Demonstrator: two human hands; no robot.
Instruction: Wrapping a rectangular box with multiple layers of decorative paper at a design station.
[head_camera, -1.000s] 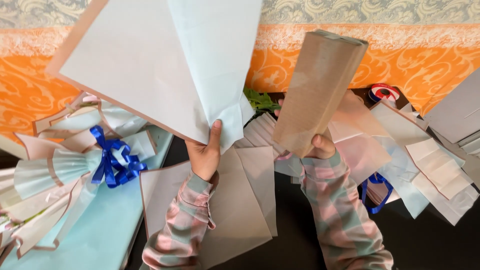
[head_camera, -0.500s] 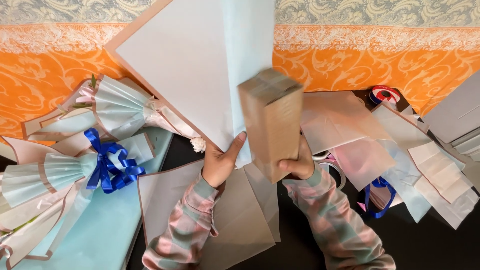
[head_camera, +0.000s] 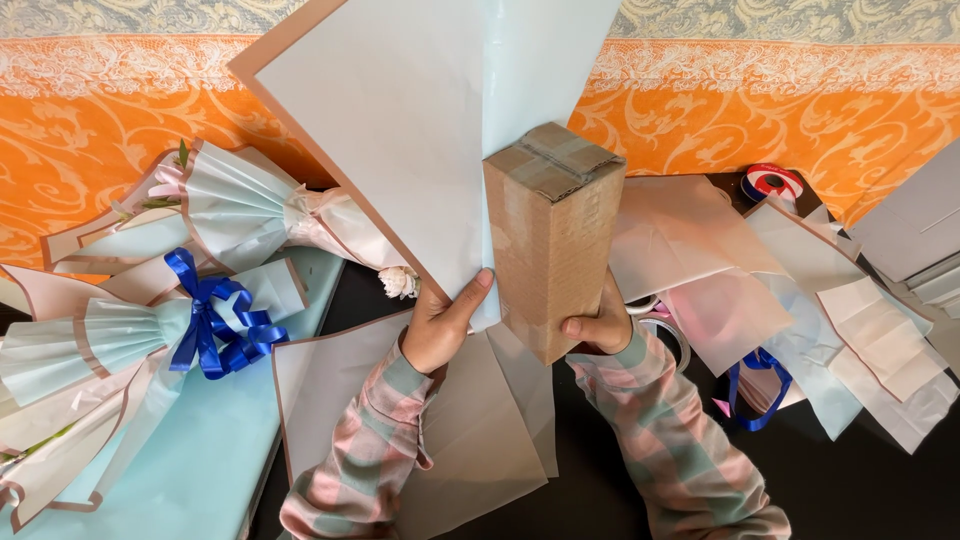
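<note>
Tall brown cardboard box (head_camera: 553, 235) with a taped top is up in the air, upright over the dark table (head_camera: 850, 480), right hand (head_camera: 600, 325) clamped round its lower end, fingers (head_camera: 578, 327) curled under. Left hand (head_camera: 440, 325) pinches the bottom edge of a big pale blue wrapping sheet with a brown border (head_camera: 400, 130), thumb pressed on it, right beside the box. Off to the left, wrapped bouquets with a blue ribbon bow (head_camera: 215, 315); loose paper sheets (head_camera: 860, 320) lie right
</note>
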